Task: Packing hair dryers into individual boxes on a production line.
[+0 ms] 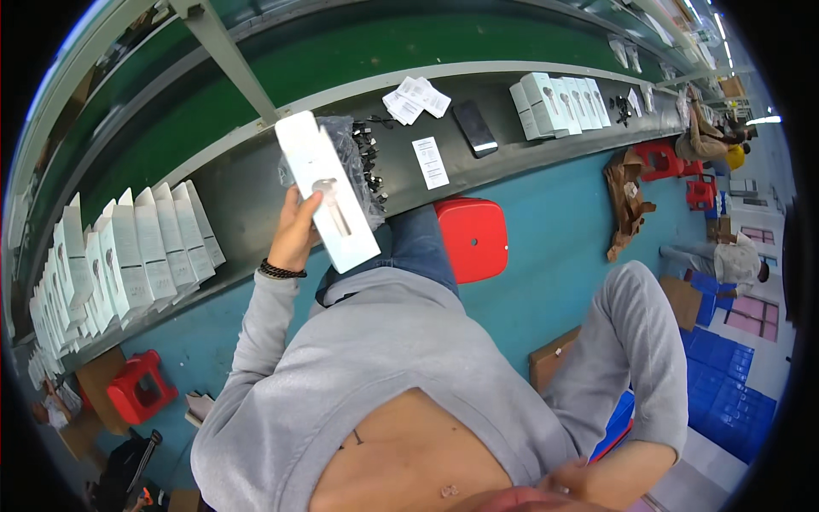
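My left hand (296, 226) grips a tall, slim white box (328, 192) with a picture of a long-handled device on its front. The box leans over the bench edge, its top end pointing away from me. Behind it lies a clear plastic bag (341, 136), partly covered by the box. Short black cables with plugs (367, 158) are heaped beside the bag. At the lower edge my right hand (570, 478) is raised close to me with the arm bent. Its fingers are mostly hidden and blurred.
Rows of similar white boxes (136, 247) stand at the bench's left; more boxes (559, 102) stand at the right. Between are folded leaflets (416, 98), a single sheet (430, 162) and a dark phone (474, 128). A red stool (472, 240) is by the bench. Other people are farther off.
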A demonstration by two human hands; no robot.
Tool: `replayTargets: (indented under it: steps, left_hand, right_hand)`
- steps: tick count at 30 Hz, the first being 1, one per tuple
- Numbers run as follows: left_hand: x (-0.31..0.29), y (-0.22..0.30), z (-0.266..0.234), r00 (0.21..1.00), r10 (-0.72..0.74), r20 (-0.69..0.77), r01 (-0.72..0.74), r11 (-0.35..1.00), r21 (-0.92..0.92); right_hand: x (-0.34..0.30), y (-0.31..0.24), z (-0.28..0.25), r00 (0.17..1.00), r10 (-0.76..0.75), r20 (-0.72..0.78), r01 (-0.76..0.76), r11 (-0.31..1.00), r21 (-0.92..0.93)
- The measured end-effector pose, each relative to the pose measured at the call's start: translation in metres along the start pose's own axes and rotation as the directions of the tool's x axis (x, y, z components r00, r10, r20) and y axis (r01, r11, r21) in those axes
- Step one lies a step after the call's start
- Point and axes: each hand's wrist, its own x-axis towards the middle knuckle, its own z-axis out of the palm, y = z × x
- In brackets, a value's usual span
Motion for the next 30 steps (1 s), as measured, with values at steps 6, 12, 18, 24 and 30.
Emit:
replayTargets:
  steps: [6,12,18,24,30]
  left_hand:
    - [-0.003,-0.003,0.016,1.0,0.004,0.031,-0.005,0.999,0.048]
    - [-0.005,-0.002,0.019,0.999,-0.015,-0.053,0.016,0.999,0.029]
    - [0.016,-0.008,0.028,0.997,0.058,-0.052,-0.061,0.996,-0.066]
    - [0.091,-0.024,0.115,0.977,0.04,0.212,-0.041,0.999,0.0]
    - [0.164,-0.068,0.211,0.98,0.044,0.196,-0.056,0.997,0.056]
  right_hand:
    - [0.017,-0.001,0.019,0.986,-0.077,0.151,0.102,0.981,-0.162]
    - [0.028,-0.027,0.118,0.224,0.526,-0.82,-0.29,0.84,0.459]
    - [0.071,-0.037,0.18,0.003,0.139,-0.99,-0.552,0.826,0.114]
    - [-0.006,-0.016,0.223,0.005,-0.254,-0.967,-0.947,0.309,-0.086]
    - [-0.042,-0.046,0.349,0.123,-0.31,-0.943,-0.914,0.335,-0.229]
